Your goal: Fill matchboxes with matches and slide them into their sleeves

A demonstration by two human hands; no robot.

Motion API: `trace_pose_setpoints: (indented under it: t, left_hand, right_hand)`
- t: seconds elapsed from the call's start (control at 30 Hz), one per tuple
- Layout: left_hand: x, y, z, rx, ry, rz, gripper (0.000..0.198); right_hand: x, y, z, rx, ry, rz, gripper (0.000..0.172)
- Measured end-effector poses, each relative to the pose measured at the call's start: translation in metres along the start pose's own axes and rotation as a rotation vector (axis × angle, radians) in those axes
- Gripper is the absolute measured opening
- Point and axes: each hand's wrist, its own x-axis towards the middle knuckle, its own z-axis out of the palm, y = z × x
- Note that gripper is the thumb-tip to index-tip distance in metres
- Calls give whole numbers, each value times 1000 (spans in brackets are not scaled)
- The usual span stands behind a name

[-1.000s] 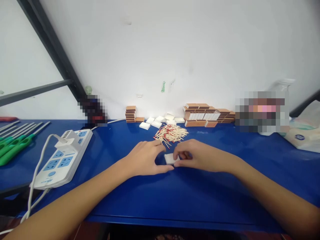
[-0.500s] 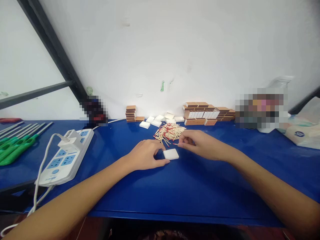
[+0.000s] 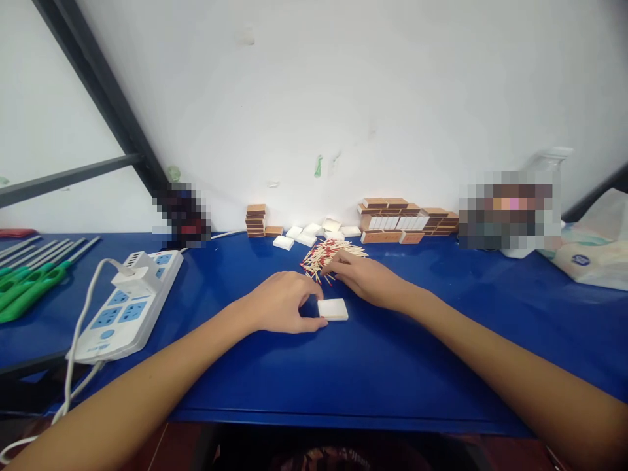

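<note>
A small white matchbox tray point(image 3: 333, 309) lies flat on the blue table point(image 3: 373, 366). My left hand point(image 3: 282, 302) rests beside it, thumb and forefinger pinching its left edge. My right hand point(image 3: 362, 277) reaches into the near side of a pile of red-tipped matches point(image 3: 326, 254), fingers curled down onto the sticks; whether any are held is hidden.
Against the wall stand a stack of brown matchbox sleeves point(image 3: 256, 221), loose white trays point(image 3: 314, 234) and a longer row of boxes point(image 3: 407, 223). A white power strip point(image 3: 128, 302) with cable lies left, green-handled tools point(image 3: 29, 281) far left, a plastic bag point(image 3: 589, 255) right.
My right hand left the white tray, lifted back and then dropped onto the match pile. My left hand stayed on the tray.
</note>
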Motion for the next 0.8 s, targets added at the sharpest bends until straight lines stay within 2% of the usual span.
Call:
trace_pose_setpoints:
  t: [0.1, 0.27, 0.43, 0.8]
  left_hand:
    - [0, 1, 0, 8, -1, 1, 30]
    - [-1, 1, 2, 5, -7, -3, 31]
    - [-1, -1, 3, 14, 2, 9, 29]
    - [1, -1, 4, 8, -6, 9, 29]
  right_hand:
    - [4, 3, 4, -10, -26, -17, 33]
    - [4, -1, 2, 68, -60, -7, 19]
    - [-4, -9, -5, 142, -135, 62, 10]
    - [-12, -2, -13, 218, -133, 172, 15]
